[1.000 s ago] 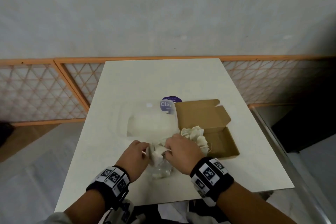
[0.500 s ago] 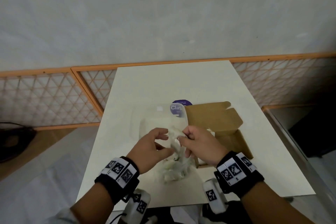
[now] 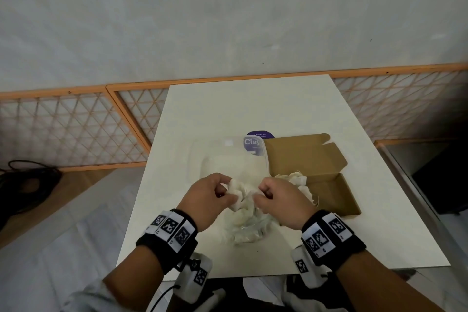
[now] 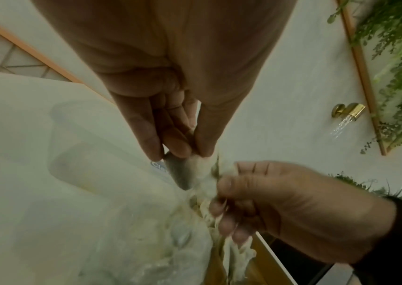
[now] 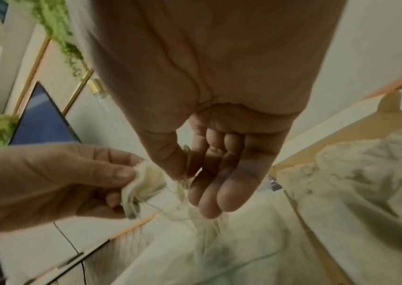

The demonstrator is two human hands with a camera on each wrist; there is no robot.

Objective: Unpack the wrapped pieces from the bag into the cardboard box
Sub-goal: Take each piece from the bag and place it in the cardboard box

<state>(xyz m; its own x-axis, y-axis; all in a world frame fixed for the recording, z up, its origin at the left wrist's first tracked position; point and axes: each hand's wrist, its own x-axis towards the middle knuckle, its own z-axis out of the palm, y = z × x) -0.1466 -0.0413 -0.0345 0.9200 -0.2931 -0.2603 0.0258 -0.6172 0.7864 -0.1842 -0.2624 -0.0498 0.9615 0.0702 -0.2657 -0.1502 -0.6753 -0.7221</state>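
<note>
A clear plastic bag (image 3: pixel 245 228) of white wrapped pieces stands on the white table (image 3: pixel 228 109) near its front edge. My left hand (image 3: pixel 225 191) pinches a white bunched bit at the bag's mouth, and my right hand (image 3: pixel 258 194) pinches the thin plastic opposite it. The left wrist view shows my left hand (image 4: pixel 180 154) pinching above the bag (image 4: pixel 170 250). My right hand (image 5: pixel 185 173) holds a strip of film between thumb and finger. The open cardboard box (image 3: pixel 336 197) lies just right of the hands, with a wrapped piece (image 3: pixel 297 180) at its left end.
A clear plastic tub (image 3: pixel 222 162) with a "Clay" label stands behind the hands, touching the box flap (image 3: pixel 304 157). A purple round sticker (image 3: pixel 259 135) lies behind it. An orange lattice fence (image 3: pixel 76 129) runs behind the table. Black cable (image 3: pixel 27 185) lies on the floor, left.
Both hands have lifted off the bag's top and moved a little apart, each keeping a pinch on the mouth. The box and tub have not moved.
</note>
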